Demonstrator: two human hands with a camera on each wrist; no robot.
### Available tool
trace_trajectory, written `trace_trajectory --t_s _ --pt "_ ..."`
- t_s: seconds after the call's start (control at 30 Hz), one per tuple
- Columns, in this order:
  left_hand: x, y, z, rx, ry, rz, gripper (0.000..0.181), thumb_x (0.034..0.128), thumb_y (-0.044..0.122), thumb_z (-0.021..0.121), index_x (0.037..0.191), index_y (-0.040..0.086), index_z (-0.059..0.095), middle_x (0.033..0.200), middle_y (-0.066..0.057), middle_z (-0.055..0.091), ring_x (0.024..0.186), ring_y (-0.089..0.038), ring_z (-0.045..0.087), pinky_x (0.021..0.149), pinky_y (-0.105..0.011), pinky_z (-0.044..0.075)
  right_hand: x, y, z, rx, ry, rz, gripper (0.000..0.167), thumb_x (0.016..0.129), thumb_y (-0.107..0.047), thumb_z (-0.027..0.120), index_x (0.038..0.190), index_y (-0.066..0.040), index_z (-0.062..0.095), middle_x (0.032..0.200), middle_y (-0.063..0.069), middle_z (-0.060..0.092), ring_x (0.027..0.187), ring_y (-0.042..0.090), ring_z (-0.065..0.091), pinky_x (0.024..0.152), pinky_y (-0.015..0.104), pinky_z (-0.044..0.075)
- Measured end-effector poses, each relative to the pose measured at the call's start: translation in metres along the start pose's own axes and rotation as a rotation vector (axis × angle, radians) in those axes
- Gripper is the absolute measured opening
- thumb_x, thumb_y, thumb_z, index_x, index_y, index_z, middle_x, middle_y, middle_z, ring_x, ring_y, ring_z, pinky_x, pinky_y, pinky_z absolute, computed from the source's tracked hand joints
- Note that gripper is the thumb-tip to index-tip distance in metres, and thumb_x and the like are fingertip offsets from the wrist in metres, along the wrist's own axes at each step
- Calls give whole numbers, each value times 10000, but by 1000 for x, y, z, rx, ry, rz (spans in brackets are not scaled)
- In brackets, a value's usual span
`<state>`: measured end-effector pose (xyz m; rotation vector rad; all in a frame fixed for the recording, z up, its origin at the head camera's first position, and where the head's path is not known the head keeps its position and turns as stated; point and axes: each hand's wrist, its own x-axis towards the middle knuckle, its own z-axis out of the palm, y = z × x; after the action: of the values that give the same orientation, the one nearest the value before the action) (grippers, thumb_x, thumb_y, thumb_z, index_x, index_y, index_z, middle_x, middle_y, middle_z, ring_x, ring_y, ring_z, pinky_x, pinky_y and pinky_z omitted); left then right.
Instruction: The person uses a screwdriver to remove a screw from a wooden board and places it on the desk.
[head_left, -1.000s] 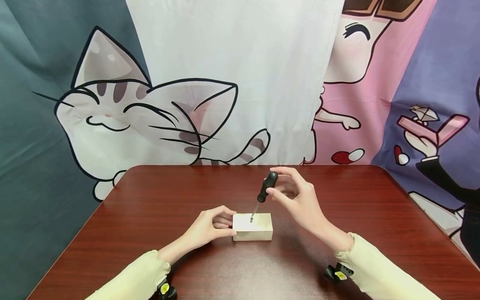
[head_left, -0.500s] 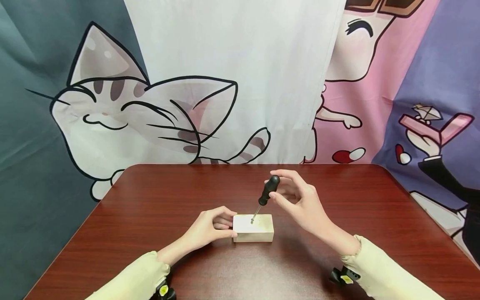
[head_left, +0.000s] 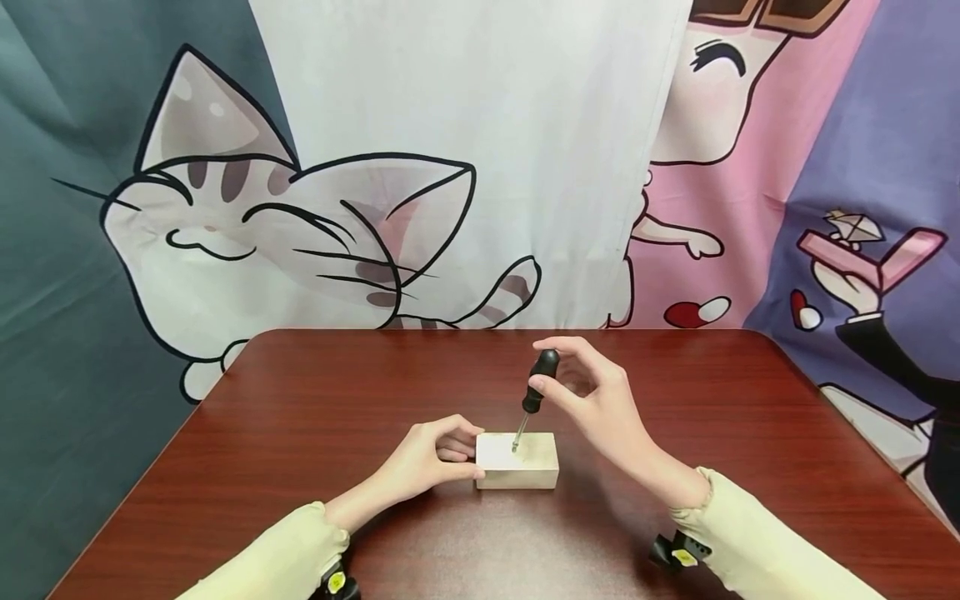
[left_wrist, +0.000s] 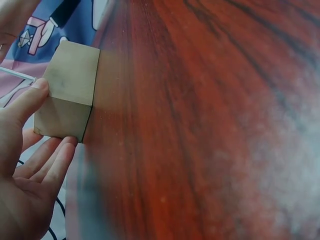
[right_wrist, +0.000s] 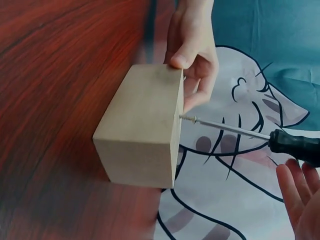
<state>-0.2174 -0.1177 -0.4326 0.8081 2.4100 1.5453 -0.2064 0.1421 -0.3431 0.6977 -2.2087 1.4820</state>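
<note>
A pale wooden block (head_left: 517,477) lies on the table, its left end gripped between thumb and fingers of my left hand (head_left: 420,458). In the left wrist view the thumb is on one edge of the block (left_wrist: 72,75) and the fingertips on its end. My right hand (head_left: 600,400) holds the black handle of a screwdriver (head_left: 542,379) between thumb and fingers. The shaft slants down to a small screw (right_wrist: 189,119), which stands partly out of the block's top face in the right wrist view.
The reddish-brown table (head_left: 337,375) reaches back to a cloth backdrop (head_left: 480,100) printed with a cartoon cat and figures. Black devices (head_left: 678,552) are worn on both wrists. A dark cable (left_wrist: 61,206) shows beyond the left hand.
The block and my left hand have shifted slightly to the right. The screwdriver stands more upright than before, and the fingers of my right hand have moved a little around its handle.
</note>
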Motion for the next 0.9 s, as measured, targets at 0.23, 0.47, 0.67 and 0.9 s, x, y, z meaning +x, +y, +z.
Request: trace_trajectory --t_s 0.23,0.47,0.67,0.9 --pt "0 0 1 -15 -2 -2 429 778 207 849 1158 124 669 1096 -117 728 953 -200 727 844 -249 615 3 -3 -4 44 -38 68 368 886 -179 752 1221 -278 638 898 -31 701 743 158 677 650 232 562" --pt "1 2 1 -23 -7 -2 422 777 211 851 1153 143 672 1082 -102 735 950 -199 727 839 -250 616 2 -4 -9 41 -48 77 366 881 -182 759 1216 -272 645 868 -33 690 737 161 652 630 237 542" --pt "1 5 4 -17 -17 2 420 774 220 854 1145 142 672 1068 -101 738 947 -220 730 828 -253 618 0 -3 -11 48 -30 86 377 874 -174 766 1218 -262 637 857 -28 702 759 118 666 669 221 554" --pt "2 4 4 -11 -26 6 429 776 214 851 1161 146 674 1075 -98 738 954 -207 728 837 -254 617 -1 -1 -12 110 -15 104 268 863 -88 762 1100 -125 644 842 -23 705 747 117 670 638 230 550"
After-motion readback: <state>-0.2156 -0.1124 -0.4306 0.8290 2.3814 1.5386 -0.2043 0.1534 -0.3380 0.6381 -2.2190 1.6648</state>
